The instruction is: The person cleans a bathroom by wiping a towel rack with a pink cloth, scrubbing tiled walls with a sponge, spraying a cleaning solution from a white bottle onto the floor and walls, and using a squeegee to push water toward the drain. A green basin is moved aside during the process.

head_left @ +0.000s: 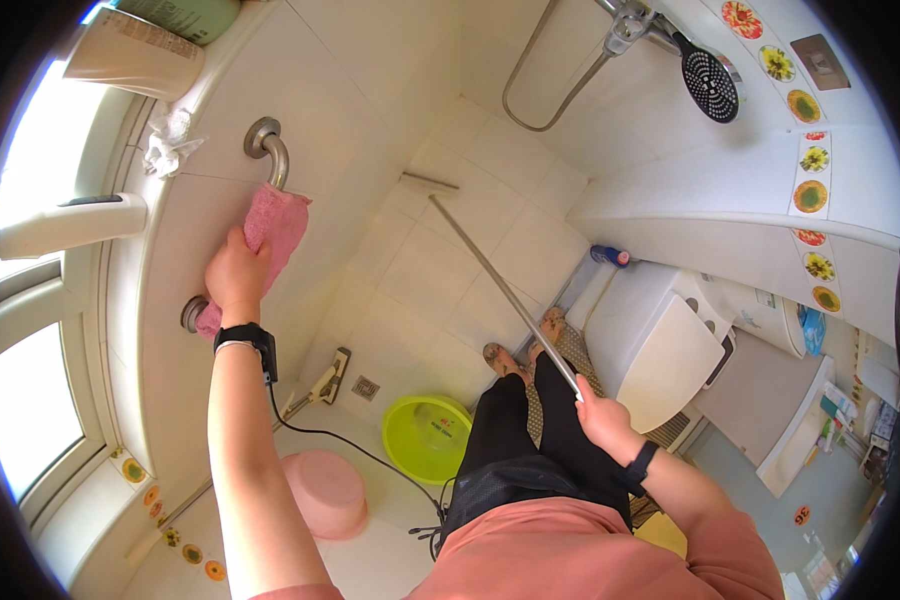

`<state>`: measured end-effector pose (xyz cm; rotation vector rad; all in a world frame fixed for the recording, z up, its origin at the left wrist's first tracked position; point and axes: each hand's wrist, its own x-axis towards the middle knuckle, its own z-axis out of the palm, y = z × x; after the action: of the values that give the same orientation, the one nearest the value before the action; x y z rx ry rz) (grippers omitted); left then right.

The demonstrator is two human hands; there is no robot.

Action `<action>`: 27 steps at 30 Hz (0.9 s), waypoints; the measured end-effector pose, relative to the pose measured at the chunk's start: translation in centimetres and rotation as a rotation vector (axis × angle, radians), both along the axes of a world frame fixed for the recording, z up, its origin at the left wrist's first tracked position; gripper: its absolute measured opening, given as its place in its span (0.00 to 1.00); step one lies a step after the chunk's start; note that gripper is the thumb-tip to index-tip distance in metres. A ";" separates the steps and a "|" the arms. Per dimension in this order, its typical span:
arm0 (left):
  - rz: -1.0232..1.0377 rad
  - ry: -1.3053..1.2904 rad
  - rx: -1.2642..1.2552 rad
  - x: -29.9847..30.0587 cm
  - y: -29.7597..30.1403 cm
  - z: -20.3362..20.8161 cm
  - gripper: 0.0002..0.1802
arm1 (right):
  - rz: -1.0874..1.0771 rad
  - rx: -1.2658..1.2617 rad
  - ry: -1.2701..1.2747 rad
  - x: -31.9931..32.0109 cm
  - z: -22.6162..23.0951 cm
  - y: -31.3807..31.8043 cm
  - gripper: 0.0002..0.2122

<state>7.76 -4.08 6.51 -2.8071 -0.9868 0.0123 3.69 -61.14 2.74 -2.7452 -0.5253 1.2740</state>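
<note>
My left hand is closed round a pink cloth, which is wrapped over a metal grab bar on the left wall. The bar's curved upper end shows above the cloth; most of its middle is covered. My right hand grips the upper end of a long metal pole at my right side. That pole slants away across the tiled floor to a narrow floor squeegee head lying near the far wall.
A green basin and an upturned pink basin stand near my legs. A cable hangs from my left wrist. Beside the floor drain is another squeegee-like tool. The toilet is on my right, a handheld shower beyond it.
</note>
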 end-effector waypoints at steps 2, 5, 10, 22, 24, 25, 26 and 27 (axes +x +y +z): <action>-0.003 0.003 0.003 0.0 0.0 0.0 0.17 | -0.003 -0.020 -0.004 1.6 1.1 -1.4 0.23; -0.012 0.001 0.003 -0.1 0.1 -0.1 0.17 | -0.042 0.005 -0.171 7.9 2.5 -4.0 0.20; -0.010 0.000 -0.026 -0.3 0.4 -0.3 0.17 | 0.156 -0.066 -0.365 16.6 2.1 -4.1 0.20; -0.031 -0.024 -0.047 -0.2 0.2 0.0 0.18 | 0.708 0.085 -0.267 21.1 4.3 3.0 0.22; -0.026 -0.025 -0.033 -0.2 0.1 0.2 0.17 | 0.828 0.165 -0.314 20.7 1.1 8.5 0.20; -0.019 -0.020 -0.046 -0.2 0.0 0.2 0.17 | 0.839 0.176 -0.256 19.8 -1.0 11.5 0.19; -0.018 -0.013 -0.029 -0.1 -0.2 0.2 0.17 | 0.856 0.142 -0.206 18.7 -3.0 14.2 0.17; -0.015 -0.004 -0.017 -0.1 -0.2 0.3 0.17 | 0.845 0.196 -0.192 17.7 -4.7 16.5 0.16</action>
<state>7.64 -4.23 6.83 -2.8313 -0.9711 0.0136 21.36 -44.61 -1.93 -2.5372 -1.8481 0.9507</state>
